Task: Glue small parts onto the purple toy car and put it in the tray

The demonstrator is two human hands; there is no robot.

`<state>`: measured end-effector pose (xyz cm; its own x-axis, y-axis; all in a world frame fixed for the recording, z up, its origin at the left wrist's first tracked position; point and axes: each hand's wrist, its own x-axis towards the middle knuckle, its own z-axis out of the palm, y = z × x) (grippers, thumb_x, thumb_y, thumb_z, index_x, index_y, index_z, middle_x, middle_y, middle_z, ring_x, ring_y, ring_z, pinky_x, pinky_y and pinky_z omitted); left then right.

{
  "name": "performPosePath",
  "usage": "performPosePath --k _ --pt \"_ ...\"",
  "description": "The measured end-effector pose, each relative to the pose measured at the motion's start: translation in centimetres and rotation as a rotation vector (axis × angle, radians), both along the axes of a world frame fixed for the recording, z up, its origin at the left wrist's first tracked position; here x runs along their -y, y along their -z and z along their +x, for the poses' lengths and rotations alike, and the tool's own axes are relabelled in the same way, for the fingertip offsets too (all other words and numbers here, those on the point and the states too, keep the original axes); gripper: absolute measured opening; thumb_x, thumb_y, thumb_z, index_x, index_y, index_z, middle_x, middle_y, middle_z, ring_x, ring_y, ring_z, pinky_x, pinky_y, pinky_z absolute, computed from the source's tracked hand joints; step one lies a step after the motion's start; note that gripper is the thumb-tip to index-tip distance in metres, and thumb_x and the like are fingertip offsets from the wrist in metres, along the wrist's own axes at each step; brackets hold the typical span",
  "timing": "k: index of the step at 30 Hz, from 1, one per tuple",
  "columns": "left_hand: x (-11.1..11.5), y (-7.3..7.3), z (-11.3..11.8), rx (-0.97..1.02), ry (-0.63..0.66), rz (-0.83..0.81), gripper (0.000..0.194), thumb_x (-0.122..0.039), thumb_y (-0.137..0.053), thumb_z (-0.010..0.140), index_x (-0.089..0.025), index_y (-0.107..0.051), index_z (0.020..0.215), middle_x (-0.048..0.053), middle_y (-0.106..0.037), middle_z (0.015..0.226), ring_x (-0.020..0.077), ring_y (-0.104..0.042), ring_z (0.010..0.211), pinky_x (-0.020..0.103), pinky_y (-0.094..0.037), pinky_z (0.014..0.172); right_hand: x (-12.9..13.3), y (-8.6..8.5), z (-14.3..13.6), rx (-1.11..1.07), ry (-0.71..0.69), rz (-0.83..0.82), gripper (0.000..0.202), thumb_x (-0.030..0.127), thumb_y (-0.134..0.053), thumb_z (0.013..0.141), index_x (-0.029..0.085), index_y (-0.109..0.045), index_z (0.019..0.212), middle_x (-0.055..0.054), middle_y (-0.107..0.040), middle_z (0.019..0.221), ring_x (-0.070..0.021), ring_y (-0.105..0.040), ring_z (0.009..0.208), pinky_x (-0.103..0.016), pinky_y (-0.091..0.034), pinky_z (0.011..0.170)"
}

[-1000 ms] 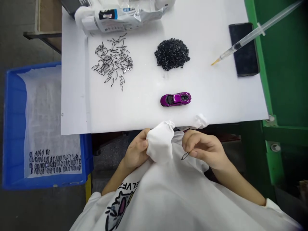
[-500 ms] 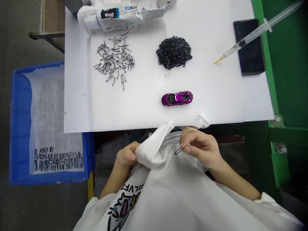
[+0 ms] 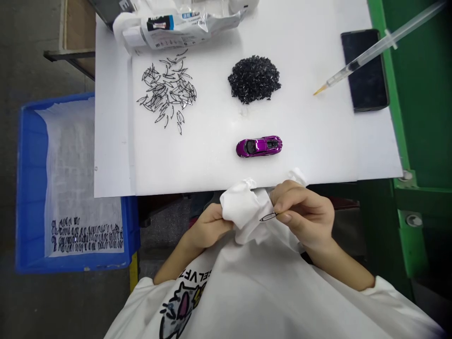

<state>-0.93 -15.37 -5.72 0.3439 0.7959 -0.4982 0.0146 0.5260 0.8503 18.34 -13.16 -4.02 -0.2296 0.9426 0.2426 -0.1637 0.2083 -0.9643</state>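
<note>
My left hand point(image 3: 211, 227) is closed on a bunched white cloth point(image 3: 240, 205) just below the table's front edge; whether this is part of the white shirt I cannot tell. Between the thumb and fingers of my right hand point(image 3: 307, 212) is a thin black leaf-shaped frame point(image 3: 268, 217), its free end pointing left, close to the cloth. A purple toy car point(image 3: 259, 147) sits on the white table above my hands. Similar thin frames point(image 3: 167, 92) lie in a loose pile at the left, and small shiny black pieces point(image 3: 254, 79) are heaped at the middle.
A syringe with an orange tip point(image 3: 363, 59) lies across a dark phone point(image 3: 365, 70) at the right. White foil packaging point(image 3: 190, 30) rests along the back. At the left, a blue bin point(image 3: 26, 188) holds white paper with rows of small black parts point(image 3: 86, 238).
My left hand has moved right and slightly up with the cloth, which is now more bunched. My right hand has shifted slightly right, and the frame in it has turned flatter.
</note>
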Motion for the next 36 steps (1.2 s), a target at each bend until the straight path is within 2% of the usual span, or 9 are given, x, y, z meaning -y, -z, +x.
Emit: performPosePath --k 6,9,11,13,16,18,21,24,36 --pt "-2.0 -3.0 -1.7 -0.025 0.506 0.405 0.041 -0.015 -0.04 0.07 -0.02 -0.069 0.099 0.008 -0.069 0.095 0.0295 -0.058 0.107 0.042 -0.045 0.093 -0.3 0.1 0.5 0.045 -0.076 -0.002 0.015 0.013 -0.061 0.081 0.025 -0.065 0.089 0.001 -0.055 0.065 -0.0108 -0.047 0.056 -0.027 -0.042 0.051" --pt "-2.5 -3.6 -1.9 -0.102 0.622 0.521 0.05 -0.007 -0.037 0.069 -0.022 -0.065 0.108 0.007 -0.067 0.105 0.0266 -0.053 0.114 0.042 -0.036 0.104 -0.5 0.1 0.5 0.025 -0.116 0.026 0.016 0.012 -0.06 0.081 0.024 -0.065 0.09 0.001 -0.057 0.065 -0.0111 -0.049 0.058 -0.028 -0.043 0.054" --pt "-2.5 -3.6 -2.0 -0.06 0.647 0.548 0.051 -0.007 -0.037 0.069 -0.023 -0.065 0.109 0.006 -0.068 0.101 0.0259 -0.057 0.109 0.041 -0.038 0.102 -0.5 0.1 0.6 0.018 -0.138 0.032 0.017 0.011 -0.06 0.081 0.023 -0.064 0.09 0.001 -0.058 0.066 -0.0115 -0.05 0.059 -0.029 -0.043 0.054" --pt "-2.2 -3.4 -2.0 -0.048 0.611 0.54 0.047 -0.008 -0.038 0.071 -0.022 -0.066 0.106 0.007 -0.069 0.091 0.0259 -0.061 0.101 0.04 -0.044 0.095 -0.5 0.0 0.6 0.003 -0.15 0.033 0.018 0.01 -0.059 0.081 0.023 -0.064 0.092 0.0 -0.059 0.067 -0.0118 -0.051 0.059 -0.029 -0.043 0.054" --pt "-1.7 -2.9 -1.7 -0.087 0.418 0.429 0.033 -0.013 -0.041 0.076 -0.021 -0.069 0.092 0.006 -0.066 0.073 0.0238 -0.063 0.081 0.034 -0.05 0.074 -0.4 0.0 0.7 -0.017 -0.139 0.036 0.019 0.011 -0.059 0.081 0.024 -0.064 0.093 0.0 -0.059 0.067 -0.0123 -0.051 0.059 -0.029 -0.043 0.052" --pt "-1.6 -2.7 -1.2 -0.036 0.268 0.276 0.024 -0.021 -0.046 0.079 -0.019 -0.069 0.078 0.004 -0.064 0.068 0.0197 -0.059 0.067 0.029 -0.048 0.061 -0.5 0.0 0.7 -0.005 -0.119 0.028 0.019 0.012 -0.059 0.081 0.025 -0.064 0.093 0.0 -0.059 0.067 -0.0126 -0.052 0.059 -0.029 -0.044 0.052" --pt "-1.4 -2.5 0.0 0.069 0.07 0.037 0.018 -0.032 -0.059 0.078 -0.016 -0.067 0.074 0.003 -0.064 0.072 0.0151 -0.055 0.061 0.025 -0.044 0.054 -0.6 -0.2 0.6 0.048 -0.11 0.05 0.018 0.012 -0.059 0.081 0.025 -0.064 0.092 0.0 -0.059 0.067 -0.0123 -0.052 0.058 -0.028 -0.045 0.051" --pt "-1.4 -2.6 1.0 0.124 -0.003 -0.08 0.023 -0.036 -0.071 0.07 -0.015 -0.067 0.077 0.002 -0.06 0.067 0.0127 -0.051 0.058 0.022 -0.04 0.051 -0.8 -0.5 0.5 0.145 -0.102 0.123 0.019 0.008 -0.058 0.08 0.023 -0.063 0.091 0.0 -0.058 0.068 -0.011 -0.051 0.057 -0.027 -0.046 0.051" --pt "-1.9 -3.1 1.8 -0.119 0.005 0.171 0.005 -0.015 -0.06 0.062 -0.016 -0.055 0.061 -0.005 -0.042 0.056 0.007 -0.034 0.051 0.021 -0.029 0.049 -1.8 -1.7 0.6 0.819 -0.024 0.717 0.009 0.012 -0.06 0.079 0.019 -0.056 0.082 -0.002 -0.06 0.062 -0.0128 -0.048 0.055 -0.027 -0.043 0.048"
